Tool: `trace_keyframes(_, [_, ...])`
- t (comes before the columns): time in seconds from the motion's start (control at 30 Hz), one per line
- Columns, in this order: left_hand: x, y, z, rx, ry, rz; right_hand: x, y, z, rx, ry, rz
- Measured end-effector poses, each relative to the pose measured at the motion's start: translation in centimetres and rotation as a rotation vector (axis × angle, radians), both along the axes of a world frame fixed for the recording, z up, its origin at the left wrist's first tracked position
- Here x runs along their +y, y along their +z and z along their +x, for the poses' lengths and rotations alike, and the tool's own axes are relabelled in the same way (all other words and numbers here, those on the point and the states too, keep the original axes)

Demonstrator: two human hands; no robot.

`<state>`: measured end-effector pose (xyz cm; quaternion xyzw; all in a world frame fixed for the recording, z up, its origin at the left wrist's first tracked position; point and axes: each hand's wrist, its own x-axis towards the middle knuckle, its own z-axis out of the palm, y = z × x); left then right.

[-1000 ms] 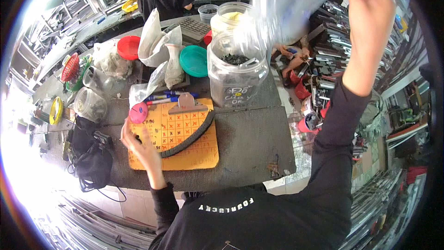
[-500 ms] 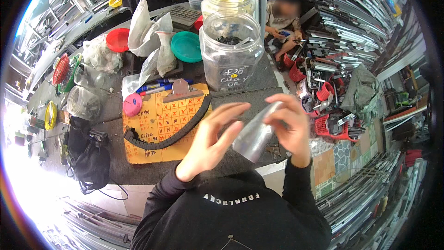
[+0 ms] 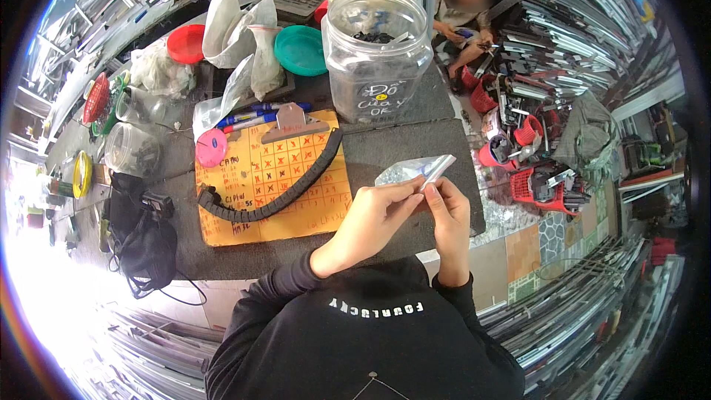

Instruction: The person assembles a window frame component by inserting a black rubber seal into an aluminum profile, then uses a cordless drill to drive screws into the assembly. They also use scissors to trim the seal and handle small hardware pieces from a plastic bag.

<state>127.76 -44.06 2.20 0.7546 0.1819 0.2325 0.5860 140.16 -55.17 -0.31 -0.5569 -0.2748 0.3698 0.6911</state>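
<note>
A small clear plastic zip bag (image 3: 400, 171) is pinched between my two hands above the dark table's front right part. My left hand (image 3: 372, 218) grips its near edge between thumb and fingers. Close beside it, my right hand (image 3: 449, 215) pinches the strip end of the bag, fingertips almost meeting the left ones. What the bag holds, if anything, I cannot make out. To the left lies an orange clipboard (image 3: 222, 226) with a marked grid sheet. A curved black cable chain (image 3: 280, 198) rests across it, and a round pink tag (image 3: 212, 148) sits at its left edge.
A large clear jar (image 3: 374, 78) with dark small parts stands beyond my hands. Green (image 3: 300, 50) and red lids (image 3: 186, 44), plastic bags (image 3: 265, 63) and pens (image 3: 248, 116) lie further left. Right of the table are red baskets (image 3: 535, 192) and a seated person (image 3: 463, 11).
My hands have come together on the bag; the left one, apart from it before, now grips it. The bag has turned from hanging down to pointing away from me.
</note>
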Motion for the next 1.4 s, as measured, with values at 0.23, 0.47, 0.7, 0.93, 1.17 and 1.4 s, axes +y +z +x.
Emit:
trace_keyframes(0.23, [-0.1, 0.1, -0.6, 0.048, 0.033, -0.06, 0.3, -1.4, 0.3, 0.066, 0.03, 0.075])
trace_keyframes(0.47, [-0.2, -0.2, -0.5, 0.033, 0.062, -0.077, 0.5, -2.2, 0.2, 0.087, 0.02, 0.135])
trace_keyframes(0.7, [0.8, 0.1, -0.6, 0.044, 0.064, 0.29, 0.7, -0.6, -0.3, -0.113, -0.015, 0.051])
trace_keyframes(0.93, [4.4, 3.8, 0.0, 0.099, 0.405, 0.519, -1.3, 1.6, 0.5, -0.259, -0.2, -0.108])
trace_keyframes(1.17, [4.9, 4.8, 0.6, 0.03, 0.052, 0.532, -2.1, 7.8, 1.7, -1.041, -0.321, -0.284])
trace_keyframes(1.4, [3.9, 5.9, 2.9, -0.123, 0.018, 0.478, 3.1, 8.2, 4.2, -1.349, 0.792, -0.533])
